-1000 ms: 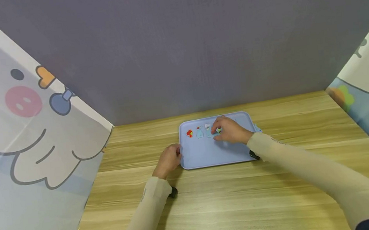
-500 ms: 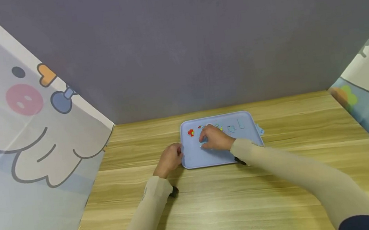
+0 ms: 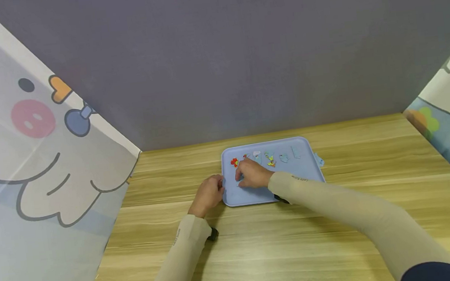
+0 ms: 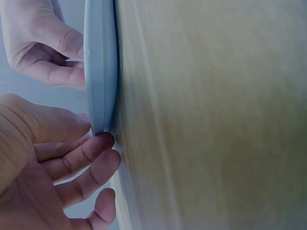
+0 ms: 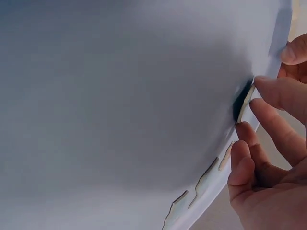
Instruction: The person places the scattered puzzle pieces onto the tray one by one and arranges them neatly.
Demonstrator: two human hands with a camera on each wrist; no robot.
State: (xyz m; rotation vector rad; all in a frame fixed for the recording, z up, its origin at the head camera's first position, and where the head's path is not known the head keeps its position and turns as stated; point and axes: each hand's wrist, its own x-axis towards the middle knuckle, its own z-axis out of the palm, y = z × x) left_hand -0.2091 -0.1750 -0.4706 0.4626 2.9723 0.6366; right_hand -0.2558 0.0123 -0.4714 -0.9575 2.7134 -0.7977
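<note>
A light blue tray [image 3: 300, 169] lies on the wooden table. My left hand [image 3: 207, 196] pinches its left rim, thumb on the rim and fingertips against the underside in the left wrist view. Over the tray's left part, my right hand [image 3: 253, 174] holds a thin flat cut-out piece [image 5: 246, 103] between thumb and fingers, low over the tray; its printed face cannot be made out. Along the tray's far side lie a red piece [image 3: 234, 162], a yellow one [image 3: 271, 164] and several pale blue ones, including an L-shaped piece [image 3: 296, 152].
A light blue tab-like piece [image 3: 319, 160] sticks out at the tray's right edge. Behind the wooden table [image 3: 237, 258] rises a grey panel [image 3: 241, 56]. Cartoon-printed panels [image 3: 39, 178] stand at both sides.
My right hand has moved left and slightly toward me across the tray, uncovering the yellow and pale blue pieces on the right. My left hand stays at the rim.
</note>
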